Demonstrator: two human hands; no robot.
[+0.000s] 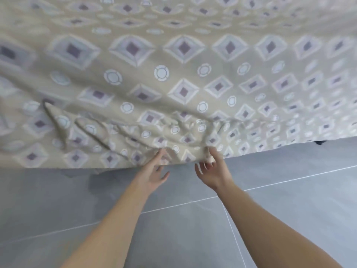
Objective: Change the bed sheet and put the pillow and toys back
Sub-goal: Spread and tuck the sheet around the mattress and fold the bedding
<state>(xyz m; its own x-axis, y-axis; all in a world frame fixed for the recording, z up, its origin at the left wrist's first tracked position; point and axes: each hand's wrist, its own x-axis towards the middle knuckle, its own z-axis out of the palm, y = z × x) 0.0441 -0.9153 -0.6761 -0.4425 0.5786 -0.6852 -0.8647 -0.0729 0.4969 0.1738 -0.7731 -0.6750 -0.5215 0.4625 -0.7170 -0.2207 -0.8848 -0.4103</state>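
The beige bed sheet printed with purple diamonds and pale circles point(183, 89) fills the upper frame, rumpled along its lower-centre edge above the grey tiled floor point(173, 229). There the left hand point(154, 173) touches the hem with straight fingers, and the right hand point(210, 172) pinches it just beside. The step looks like spreading the sheet; next it needs pulling taut and tucking.

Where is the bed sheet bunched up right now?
Head view: the sheet bunches along its near edge, left of centre, by the left hand and right hand.
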